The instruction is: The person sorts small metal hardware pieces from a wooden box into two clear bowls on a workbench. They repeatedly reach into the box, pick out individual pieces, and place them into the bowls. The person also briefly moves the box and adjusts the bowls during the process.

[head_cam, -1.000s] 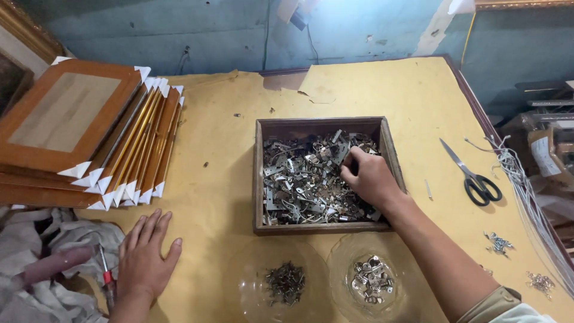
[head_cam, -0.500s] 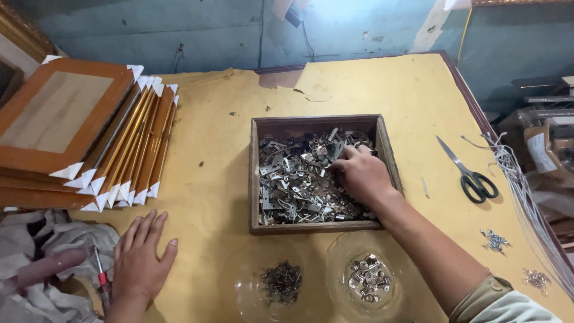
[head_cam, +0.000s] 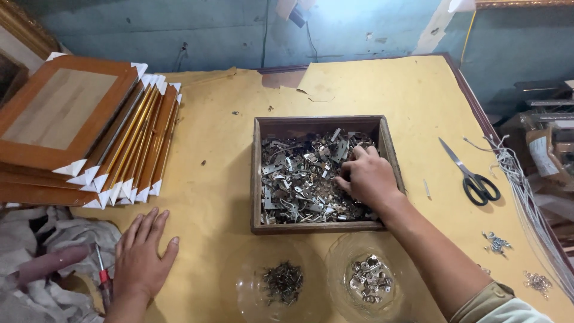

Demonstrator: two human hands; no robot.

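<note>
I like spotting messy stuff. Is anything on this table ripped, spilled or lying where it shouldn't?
Yes. The yellow paper table cover is torn at its far edge, baring the table beneath. A few loose screws and small rings lie scattered by the right edge, outside the wooden box and clear bowls.

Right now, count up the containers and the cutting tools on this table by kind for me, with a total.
Wooden box of metal hardware, the right hand in it: 1
Clear bowls, one of dark screws, one of silvery fittings: 2
Black-handled scissors: 1
Total: 4
The left hand lies flat on the table.
</note>
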